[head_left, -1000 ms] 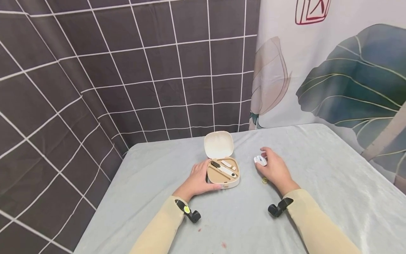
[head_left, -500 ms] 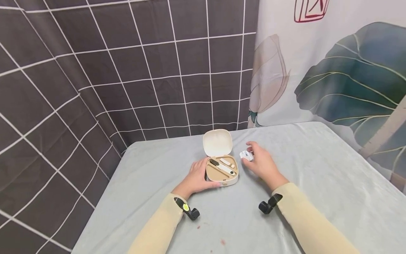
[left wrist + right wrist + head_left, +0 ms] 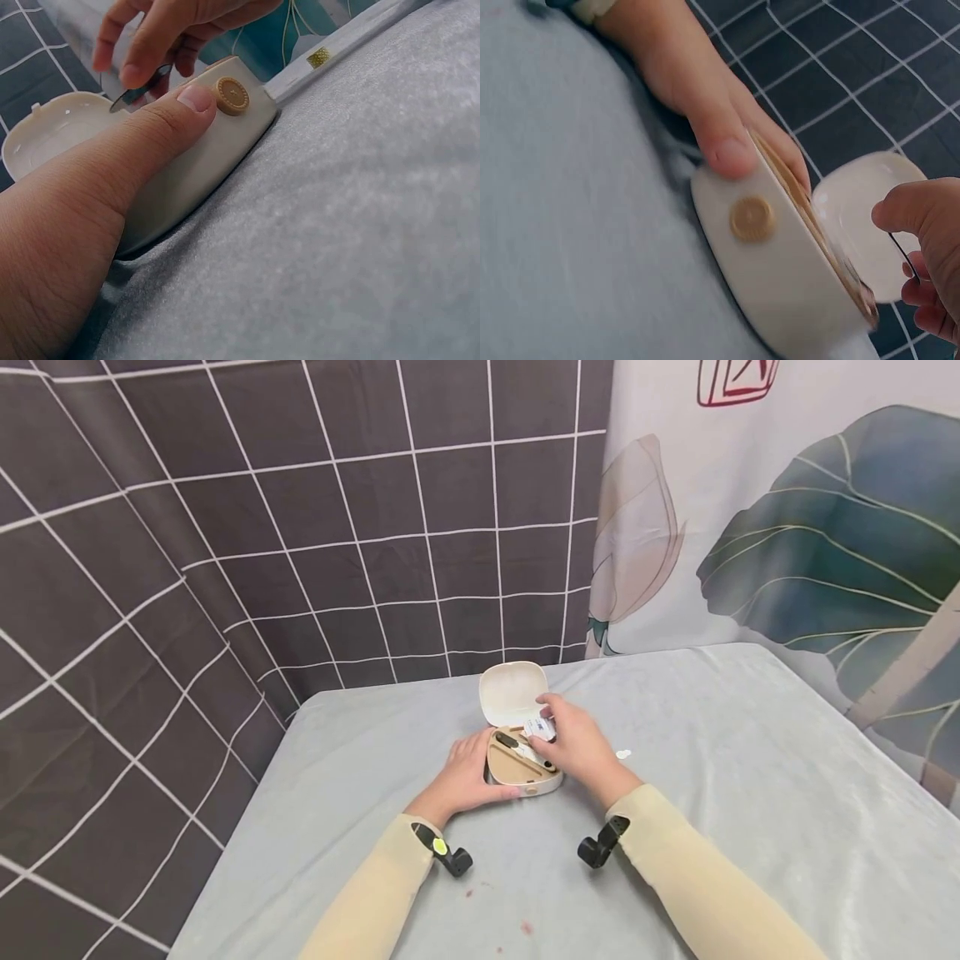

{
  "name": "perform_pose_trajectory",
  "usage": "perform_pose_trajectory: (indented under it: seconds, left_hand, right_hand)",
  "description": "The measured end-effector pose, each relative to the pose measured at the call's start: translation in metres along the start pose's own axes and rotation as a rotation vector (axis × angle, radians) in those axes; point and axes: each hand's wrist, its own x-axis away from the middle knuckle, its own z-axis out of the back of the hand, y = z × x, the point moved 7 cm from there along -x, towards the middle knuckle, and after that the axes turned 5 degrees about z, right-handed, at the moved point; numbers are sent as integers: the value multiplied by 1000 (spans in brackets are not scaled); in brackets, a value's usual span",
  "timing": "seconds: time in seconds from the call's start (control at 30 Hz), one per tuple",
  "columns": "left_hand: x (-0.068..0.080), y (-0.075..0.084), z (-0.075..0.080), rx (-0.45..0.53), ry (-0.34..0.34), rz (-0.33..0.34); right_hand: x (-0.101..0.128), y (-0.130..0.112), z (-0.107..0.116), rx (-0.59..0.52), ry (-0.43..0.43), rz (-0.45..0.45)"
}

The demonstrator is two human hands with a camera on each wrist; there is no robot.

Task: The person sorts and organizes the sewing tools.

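A cream case (image 3: 540,788) stands on the table with its lid (image 3: 512,690) hinged up at the back. My left hand (image 3: 467,777) grips its left side, thumb along the front wall beside a round tan button (image 3: 232,96). Inside, a tan tray (image 3: 510,770) bears a slim white tool (image 3: 534,755) with a black end (image 3: 506,740). Over the tray's right rear, my right hand (image 3: 576,743) pinches a small flat white piece (image 3: 537,728) with blue print. In the right wrist view that piece appears edge-on as a thin dark line. The right fingers cover part of the tray.
A small pale item (image 3: 623,753) lies on the grey cloth-covered table (image 3: 712,735), just right of the right hand. A dark grid curtain (image 3: 375,568) and a leaf-print curtain (image 3: 825,543) hang behind the table.
My right hand has moved left with the flat white piece, from beside the case to over its tray. The small pale item shows again on the table. The left hand stays on the case.
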Motion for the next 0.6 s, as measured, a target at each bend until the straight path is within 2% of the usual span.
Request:
perform_pose_trajectory:
  seconds: [0.33,0.6]
  left_hand:
    - [0,2,0,-7,-9,1]
    - [-1,2,0,-16,-9,2]
  right_hand:
    - [-6,-23,-19,-44,9,43]
    - [-5,-29,-32,-41,-19,60]
